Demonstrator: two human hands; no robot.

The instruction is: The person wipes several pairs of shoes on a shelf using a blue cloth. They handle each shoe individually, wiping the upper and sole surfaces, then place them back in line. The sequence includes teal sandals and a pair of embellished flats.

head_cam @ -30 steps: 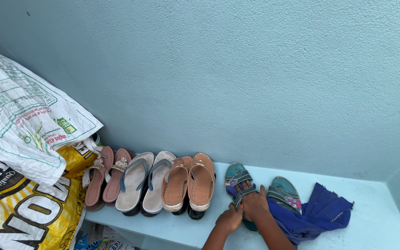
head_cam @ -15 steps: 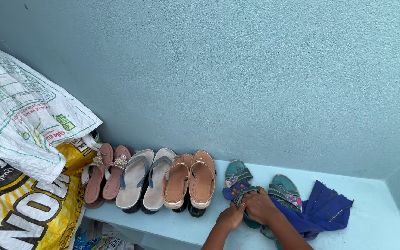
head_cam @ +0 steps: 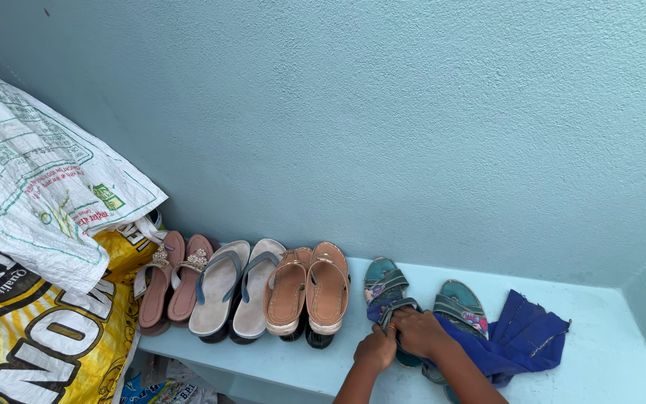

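Both hands work on the left teal sandal (head_cam: pixel 386 288), which lies w/ its toe toward the wall and its heel at the front edge of the ledge (head_cam: pixel 607 366). Right hand (head_cam: pixel 419 331) is curled over the sandal's strap, fingers closed on it, w/ blue cloth (head_cam: pixel 521 340) bunched under and beside the wrist. Left hand (head_cam: pixel 375 349) is closed round the heel end, steadying it; whether it grips sole only or cloth too can't be told.

Risks, judged from this layout:
- Heel sits right at the front edge. A hard rub or tug toward the person could slide the sandal off; the left-hand hold is all that stops it.
- The other teal sandal (head_cam: pixel 459 303) is just beside the right forearm, partly under the cloth. An elbow swing or a pull on the cloth could drag it over the edge.
- The tan pair (head_cam: pixel 309 295) stands just left of the work, leaning on the wall. A sideways nudge may tip it into the grey pair (head_cam: pixel 233 288) and pink pair (head_cam: pixel 171 280), toppling the row.
- The strap looks thin; pulling hard could strain it at the sole.
- The sacks (head_cam: pixel 31 254) at the far left are well apart, so little risk there.
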